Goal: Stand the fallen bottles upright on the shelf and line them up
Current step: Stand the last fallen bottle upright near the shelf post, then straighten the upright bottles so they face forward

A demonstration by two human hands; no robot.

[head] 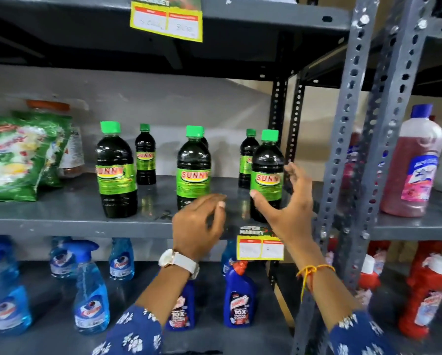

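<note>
5 green-capped bottles (193,167) stand upright on the middle shelf (73,213), mid-frame, none fallen. The right hand (286,201) is spread around the rightmost bottle (266,172), probably to align it; the left hand (198,224) hovers loosely curled, empty. A steel post (342,155) crowds the right.

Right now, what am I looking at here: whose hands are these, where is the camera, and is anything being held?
There is no machine: a person wears one camera on the head, looking down at both bare hands. The left hand, with a white watch, hovers at the edge of the grey shelf, holding nothing. The right hand is open beside the right front bottle, not gripping it. Three dark green-capped bottles stand upright in front, including the middle front bottle, with smaller ones behind. A green packet lies at the left.
</note>
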